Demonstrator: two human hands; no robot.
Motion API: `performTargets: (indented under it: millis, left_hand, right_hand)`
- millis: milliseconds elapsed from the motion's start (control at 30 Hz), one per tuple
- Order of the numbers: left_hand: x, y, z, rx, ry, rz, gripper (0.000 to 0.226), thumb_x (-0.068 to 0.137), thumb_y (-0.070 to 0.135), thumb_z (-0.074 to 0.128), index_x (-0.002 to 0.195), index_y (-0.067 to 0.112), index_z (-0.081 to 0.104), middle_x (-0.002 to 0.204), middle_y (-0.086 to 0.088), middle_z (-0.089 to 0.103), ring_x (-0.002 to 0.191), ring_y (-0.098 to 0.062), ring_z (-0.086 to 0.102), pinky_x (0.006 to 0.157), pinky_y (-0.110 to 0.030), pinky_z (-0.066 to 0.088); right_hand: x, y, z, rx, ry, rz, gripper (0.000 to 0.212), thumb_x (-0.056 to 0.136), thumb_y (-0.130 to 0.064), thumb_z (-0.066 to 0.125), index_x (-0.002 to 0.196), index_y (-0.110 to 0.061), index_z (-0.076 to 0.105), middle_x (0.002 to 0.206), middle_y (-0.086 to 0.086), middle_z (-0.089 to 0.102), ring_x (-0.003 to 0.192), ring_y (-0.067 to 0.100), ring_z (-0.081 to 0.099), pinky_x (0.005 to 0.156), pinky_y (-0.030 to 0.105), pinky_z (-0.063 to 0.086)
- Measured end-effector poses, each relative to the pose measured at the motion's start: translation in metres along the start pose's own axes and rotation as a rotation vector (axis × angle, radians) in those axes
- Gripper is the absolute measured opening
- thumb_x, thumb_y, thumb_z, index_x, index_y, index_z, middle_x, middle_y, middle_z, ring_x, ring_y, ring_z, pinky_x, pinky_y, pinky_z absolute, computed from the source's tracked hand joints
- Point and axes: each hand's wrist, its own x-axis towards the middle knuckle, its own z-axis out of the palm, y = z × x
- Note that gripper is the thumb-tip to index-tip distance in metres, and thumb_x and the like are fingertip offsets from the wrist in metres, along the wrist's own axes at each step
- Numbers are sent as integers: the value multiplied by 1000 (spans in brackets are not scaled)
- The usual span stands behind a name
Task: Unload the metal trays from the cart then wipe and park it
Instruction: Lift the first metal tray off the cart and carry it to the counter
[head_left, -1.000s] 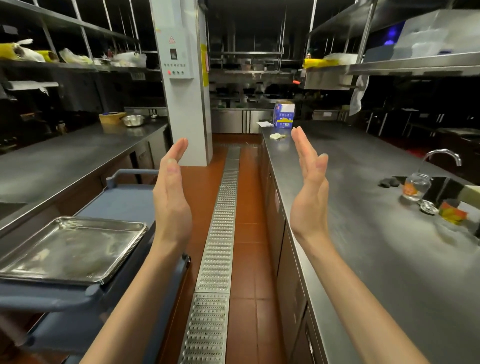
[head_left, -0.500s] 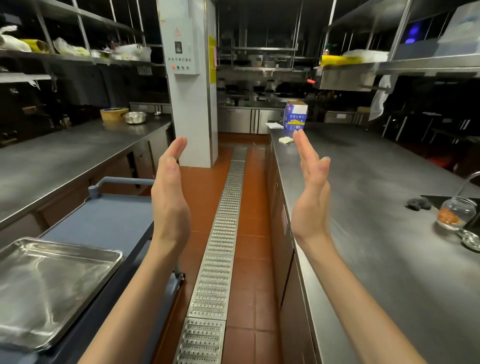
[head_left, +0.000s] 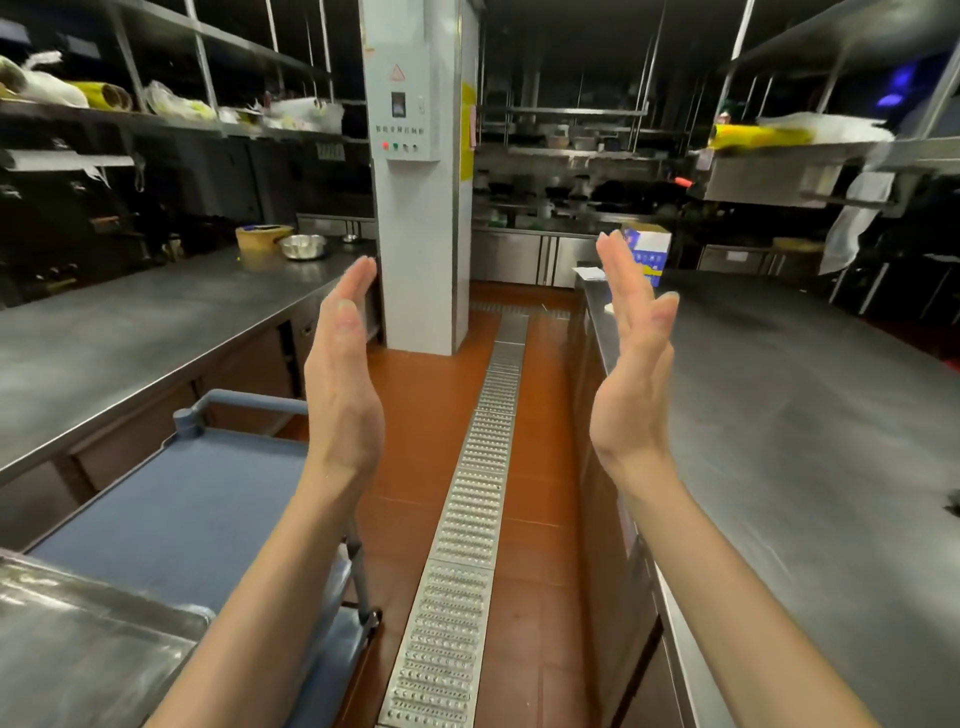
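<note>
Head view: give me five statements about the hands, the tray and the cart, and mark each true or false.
1. Both hands are raised with straight fingers and hold nothing. True: the left hand and right hand face each other, palms inward, apart.
2. The metal tray lies on the blue cart. True.
3. The left hand grips the cart handle. False: it hovers above the cart and touches nothing.
4. The cart stands to the right of the floor drain grate. False: it stands to the left, beside the left counter.
5. The blue and white carton sits on the cart. False: it stands at the far end of the right counter.
</note>
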Motion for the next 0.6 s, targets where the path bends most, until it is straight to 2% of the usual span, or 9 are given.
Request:
performTargets:
  millis: [67, 167, 333, 533, 600]
  left_hand:
    - [20, -23, -2, 35, 12, 20, 48, 117, 36, 21, 160, 27, 41, 162, 14, 47, 152, -3, 38, 124, -20, 29]
    - [43, -52, -10, 95, 28, 3, 51, 117, 37, 21, 161, 23, 42, 163, 12, 47, 153, -3, 37, 129, -31, 26]
    - [80, -98, -28, 150, 81, -15, 51, 117, 35, 21, 161, 20, 42, 162, 11, 48, 153, -2, 37, 126, -26, 27]
    - [120, -154, -55, 280, 168, -33, 49, 119, 32, 20, 161, 20, 41, 162, 15, 47, 153, -1, 37, 123, -17, 27]
    - [133, -169, -66, 326, 223, -24, 49, 118, 34, 21, 161, 21, 42, 162, 15, 47, 153, -2, 37, 124, -19, 27]
  right_hand:
    - [19, 25, 20, 31, 6, -5, 75, 108, -60, 9, 161, -20, 43, 164, -13, 47, 154, 1, 35, 132, 44, 22]
    - [38, 55, 53, 75, -49, 0, 85, 103, -74, 11, 162, -22, 40, 165, -13, 45, 156, 4, 33, 132, 46, 21]
    - [67, 103, 110, 154, -127, 11, 95, 97, -81, 11, 163, -19, 38, 166, -11, 44, 156, 3, 33, 132, 41, 20]
    - [105, 164, 189, 260, -244, 49, 96, 94, -85, 10, 163, -24, 38, 167, -12, 41, 157, 3, 30, 133, 38, 17]
    - [117, 183, 218, 313, -293, 59, 96, 94, -85, 11, 163, -25, 38, 167, -14, 41, 157, 3, 30, 132, 39, 16]
